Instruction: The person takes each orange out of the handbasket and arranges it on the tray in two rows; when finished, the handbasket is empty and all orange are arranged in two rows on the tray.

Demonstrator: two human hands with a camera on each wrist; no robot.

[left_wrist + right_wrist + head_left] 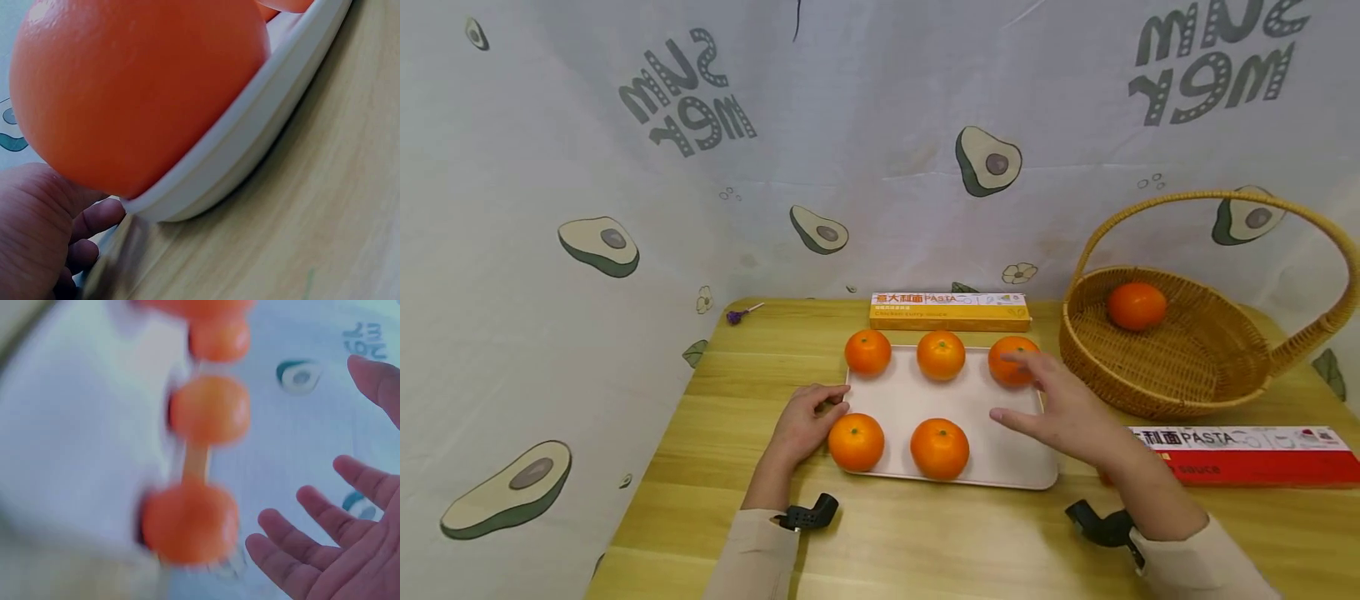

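A white tray [902, 400] carries several oranges: a far row with a left orange [868, 353], a middle orange [941, 356] and a right orange [1006, 368], plus two near ones [857, 442] along the front. My left hand [805, 423] is at the tray's left edge, holding the rim between thumb and fingers; the left wrist view shows fingertips at the rim beside a large orange [137, 94]. Over the tray's right side, my right hand [1067, 408] is spread with nothing in it. Its fingertips overlap the far right orange in the head view.
At the right stands a wicker basket [1195, 367] with a tall handle and one orange [1137, 306] inside. A yellow pasta box [951, 312] lies behind the tray, a red pasta box [1262, 458] to its right. A lollipop [736, 317] sits at the back left.
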